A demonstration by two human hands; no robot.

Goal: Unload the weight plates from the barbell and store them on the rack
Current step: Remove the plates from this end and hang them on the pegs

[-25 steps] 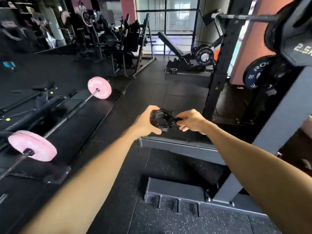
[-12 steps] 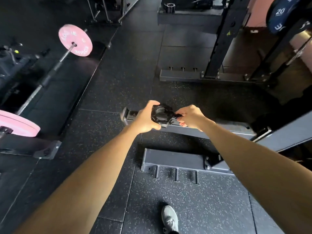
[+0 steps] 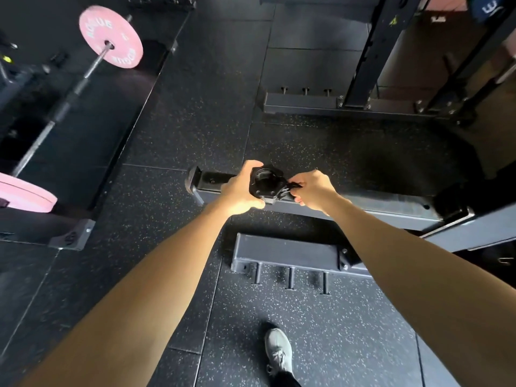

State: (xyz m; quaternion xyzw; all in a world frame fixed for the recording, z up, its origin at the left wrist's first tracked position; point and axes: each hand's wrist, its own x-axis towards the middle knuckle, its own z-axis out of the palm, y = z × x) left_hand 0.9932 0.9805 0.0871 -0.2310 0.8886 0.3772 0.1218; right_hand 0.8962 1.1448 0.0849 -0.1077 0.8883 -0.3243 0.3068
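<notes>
Both arms reach out straight. The left hand (image 3: 242, 191) wraps around a black clamp (image 3: 265, 185) (its hole faces up), and the right hand (image 3: 314, 189) pinches its lever. The bar (image 3: 65, 99) with pink plates (image 3: 111, 37) lies far left on the floor, pointing away.

You see far pink weight plate (image 3: 111, 37) on barbell (image 3: 69, 90): white raised lettering, "ROGUE" twice round face, upside down to you. Blue plate (image 3: 489, 8) at top right: white marks, cut off, unreadable. Yellow sticker (image 3: 393, 20) on rack upright (image 3: 371, 51): too small to read.
</notes>
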